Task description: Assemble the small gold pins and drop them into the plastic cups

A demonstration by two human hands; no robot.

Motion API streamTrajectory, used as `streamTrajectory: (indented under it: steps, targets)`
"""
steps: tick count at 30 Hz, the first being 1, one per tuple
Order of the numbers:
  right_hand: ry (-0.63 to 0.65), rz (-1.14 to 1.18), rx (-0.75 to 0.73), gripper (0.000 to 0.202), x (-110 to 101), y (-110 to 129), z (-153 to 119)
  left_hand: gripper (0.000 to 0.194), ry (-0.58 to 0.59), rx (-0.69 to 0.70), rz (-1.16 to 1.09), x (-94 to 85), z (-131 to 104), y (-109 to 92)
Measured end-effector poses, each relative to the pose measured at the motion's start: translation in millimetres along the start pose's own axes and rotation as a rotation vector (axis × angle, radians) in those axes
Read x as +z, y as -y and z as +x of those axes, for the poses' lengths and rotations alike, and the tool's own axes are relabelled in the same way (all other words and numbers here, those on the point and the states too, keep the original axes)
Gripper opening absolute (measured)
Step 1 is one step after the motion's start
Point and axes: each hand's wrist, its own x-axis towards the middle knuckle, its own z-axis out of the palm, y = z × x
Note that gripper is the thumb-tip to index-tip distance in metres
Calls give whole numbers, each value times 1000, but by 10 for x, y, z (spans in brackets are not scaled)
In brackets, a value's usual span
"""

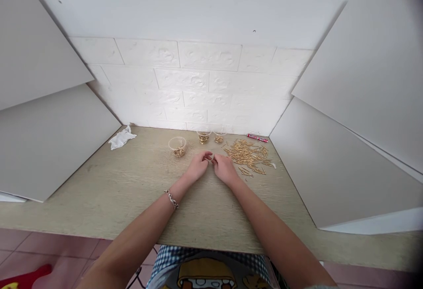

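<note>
My left hand (198, 165) and my right hand (225, 168) meet over the middle of the table, fingertips pinched and nearly touching. Whatever they hold between the fingers is too small to make out. To the right of my right hand lies a loose pile of thin gold-coloured sticks (245, 153). Left of my left hand stands a clear plastic cup (177, 144) with small gold pieces at its bottom. Just beyond my hands are two more clear cups, a left one (204, 137) and a right one (218, 138), each with small gold-coloured parts inside.
A crumpled white tissue (122, 138) lies at the back left of the table (132, 205). A pink tube-like packet (257, 138) rests at the back right. Grey panels, one on the left (66, 139) and one on the right (346, 170), flank the table against a white brick-patterned wall (211, 79).
</note>
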Motion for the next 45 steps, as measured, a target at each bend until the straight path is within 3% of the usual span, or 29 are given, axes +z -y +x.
streamTrajectory:
  steps: [4, 9, 20, 26, 30, 35, 37, 41, 45]
  targets:
    - [-73, 132, 59, 19, 15, -49, 14, 39, 47, 19, 43, 5, -21, -18]
    - [-140, 325, 103, 29, 16, -85, 13, 28, 30, 19, 105, -8, -54, -103]
    - [-118, 604, 150, 40, -25, -68, -30, 23, -9, 207, 286, -39, -40, -28]
    - [-344, 487, 60, 38, -330, -128, 160, 23, -46, 125, 240, -17, -57, -90]
    - [-210, 240, -21, 47, -641, -160, 523, 21, -51, -4, 90, 5, -59, -89]
    - [246, -34, 82, 36, -795, -169, 921, 17, -84, -59, 4, 6, -30, -56]
    - [371, -48, 138, 37, -792, -167, 1003, 16, -83, -70, -15, 7, -16, -42]
    - [488, -8, 250, 55, -782, -151, 1079, 15, -100, -89, -35, 5, 1, -34]
    - [524, 18, 296, 65, -819, -146, 1118, 15, -107, -101, -36, -16, 1, -55]
